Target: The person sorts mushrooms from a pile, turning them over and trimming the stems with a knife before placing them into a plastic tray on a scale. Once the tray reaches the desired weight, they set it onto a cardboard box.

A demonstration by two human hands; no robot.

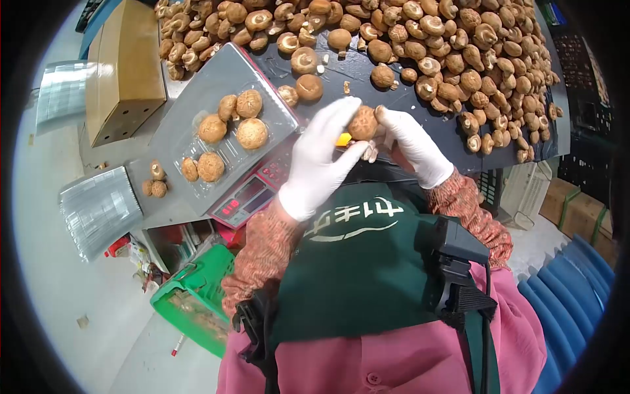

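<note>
White gloves cover both of my hands. My left hand (pixel 321 157) has its fingers curved round the left side of a brown mushroom (pixel 363 123). On the other side, my right hand (pixel 413 146) holds the same mushroom between thumb and fingers, over the front edge of the dark table. Something yellow (pixel 343 139) shows between the hands, partly covered by them. To the left, a clear plastic tray (pixel 197 167) with several mushrooms lies on a scale (pixel 244 200) with a red display. Two mushrooms (pixel 309 87) lie just beyond my left hand.
A large heap of mushrooms (pixel 482 65) covers the back and right of the dark table (pixel 394 108). At the left are a cardboard box (pixel 125 72), stacked clear trays (pixel 100 209) and a few small mushrooms (pixel 157 172). A green crate (pixel 220 279) stands lower left.
</note>
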